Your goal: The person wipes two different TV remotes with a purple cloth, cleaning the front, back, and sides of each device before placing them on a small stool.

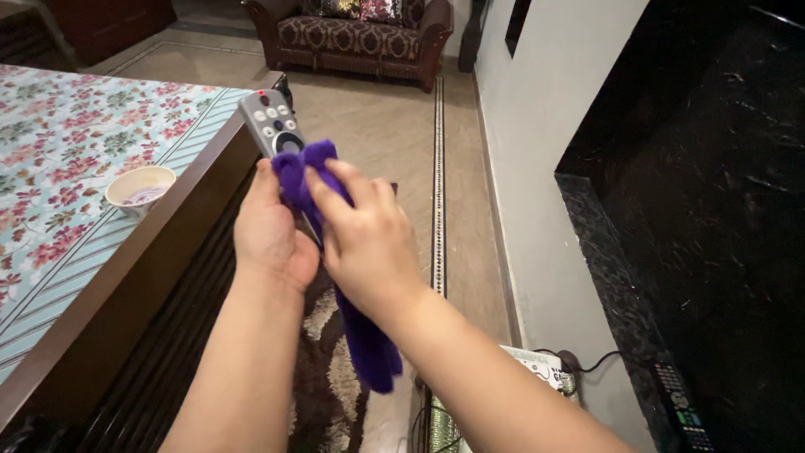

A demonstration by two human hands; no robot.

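Note:
My left hand (270, 231) grips the lower end of a grey remote control (270, 123), whose button end points away from me. My right hand (367, 237) presses a purple fluffy cloth (314, 159) against the remote's middle. The cloth's free end (369, 352) hangs down below my right wrist. Both hands are held over the floor beside a bed.
A bed with a floral sheet (59, 143) and a dark wooden frame (159, 243) is at left, with a small bowl (140, 186) on it. A black stone counter (713, 210) at right holds another remote (683, 411). A sofa (352, 38) stands far back. A shaggy rug (327, 386) lies below.

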